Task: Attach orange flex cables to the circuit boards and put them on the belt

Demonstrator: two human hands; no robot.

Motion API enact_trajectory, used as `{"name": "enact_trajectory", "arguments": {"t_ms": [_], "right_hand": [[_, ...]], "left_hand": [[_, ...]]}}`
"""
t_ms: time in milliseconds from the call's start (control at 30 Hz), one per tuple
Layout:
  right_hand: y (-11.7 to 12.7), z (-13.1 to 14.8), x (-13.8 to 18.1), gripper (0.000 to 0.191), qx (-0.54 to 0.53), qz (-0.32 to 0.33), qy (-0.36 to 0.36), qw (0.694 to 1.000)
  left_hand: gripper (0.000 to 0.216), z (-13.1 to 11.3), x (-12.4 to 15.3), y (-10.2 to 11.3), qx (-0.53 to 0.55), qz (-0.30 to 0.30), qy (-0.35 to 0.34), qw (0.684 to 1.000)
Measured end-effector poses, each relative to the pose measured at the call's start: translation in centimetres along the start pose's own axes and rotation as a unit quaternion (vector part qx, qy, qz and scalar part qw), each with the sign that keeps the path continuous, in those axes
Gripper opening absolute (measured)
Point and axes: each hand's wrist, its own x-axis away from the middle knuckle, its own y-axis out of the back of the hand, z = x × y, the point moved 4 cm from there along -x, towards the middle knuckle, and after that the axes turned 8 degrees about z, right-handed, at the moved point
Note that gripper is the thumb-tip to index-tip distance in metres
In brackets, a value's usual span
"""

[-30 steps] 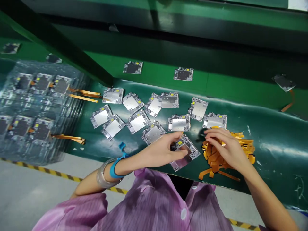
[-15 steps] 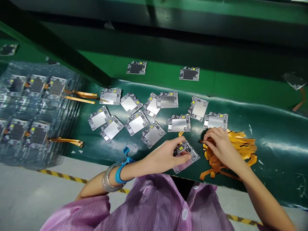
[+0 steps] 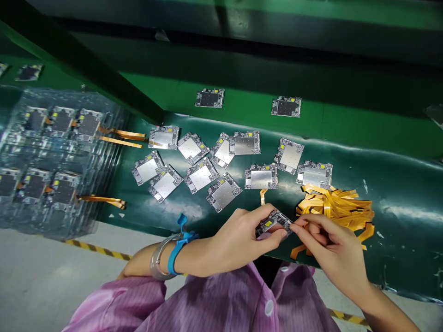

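Note:
My left hand (image 3: 251,233) grips a circuit board (image 3: 274,223) between thumb and fingers, above the bench's front edge. The board is tilted, and its lower part is hidden behind my thumb. At the board's right edge, my right hand (image 3: 332,246) is closed in a pinch, its fingertips touching or nearly touching the connector side. What lies between those fingertips is hidden. Behind my right hand is a heap of orange flex cables (image 3: 328,205). One separate flex cable (image 3: 263,197) pokes out beyond my left hand.
Several boards with silver shields, such as one board (image 3: 261,177), lie across the green bench mat (image 3: 404,230). Clear plastic trays (image 3: 69,154) at left hold boards with cables attached. Dark-faced boards (image 3: 286,106) sit on the green strip behind. A green post (image 3: 104,78) slants down at left.
My right hand has moved from the flex cable heap toward me and left, to the held board's edge. My left hand has turned the board, so less of its shield shows.

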Motion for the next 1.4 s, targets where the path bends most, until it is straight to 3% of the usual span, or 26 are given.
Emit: {"name": "enact_trajectory", "arguments": {"t_ms": [167, 267, 333, 433, 567, 667, 767, 933, 1400], "right_hand": [[-0.6, -0.8, 0.4, 0.011, 0.03, -0.001, 0.006, 1.0], [-1.0, -1.2, 1.2, 0.004, 0.064, -0.003, 0.054, 0.996], [-0.9, -1.4, 1.7, 0.009, 0.057, 0.0, 0.071, 0.996], [-0.5, -1.8, 1.8, 0.028, -0.048, 0.067, -0.008, 0.997], [0.2, -2.0, 1.6, 0.034, -0.121, 0.184, -0.144, 0.965], [0.4, -1.8, 1.5, 0.037, -0.101, 0.231, -0.164, 0.954], [0.0, -1.6, 1.4, 0.027, -0.14, 0.275, -0.151, 0.939], [-0.6, -1.2, 1.0, 0.03, -0.244, 0.263, -0.182, 0.915], [-1.5, -0.7, 0.8, 0.029, -0.343, 0.267, -0.257, 0.863]], "left_hand": [[0.014, -0.1, 0.3, -0.6, -0.055, -0.019, -0.017, 0.998], [0.015, 0.3, 0.0, -0.6, -0.036, -0.004, -0.001, 0.999], [0.018, 0.5, -0.3, -0.2, -0.003, 0.001, 0.018, 1.0], [0.019, 0.6, -0.8, 0.7, 0.062, 0.04, 0.036, 0.997], [0.015, 0.1, -1.3, 1.1, 0.131, 0.146, 0.051, 0.979], [0.016, -0.3, -1.4, 1.3, 0.133, 0.193, 0.052, 0.971], [0.02, -0.5, -1.5, 1.5, 0.121, 0.216, 0.052, 0.967], [0.017, -0.4, -1.6, 1.6, 0.092, 0.235, 0.051, 0.966], [0.01, -1.0, -1.7, 1.7, 0.039, 0.279, 0.067, 0.957]]}}
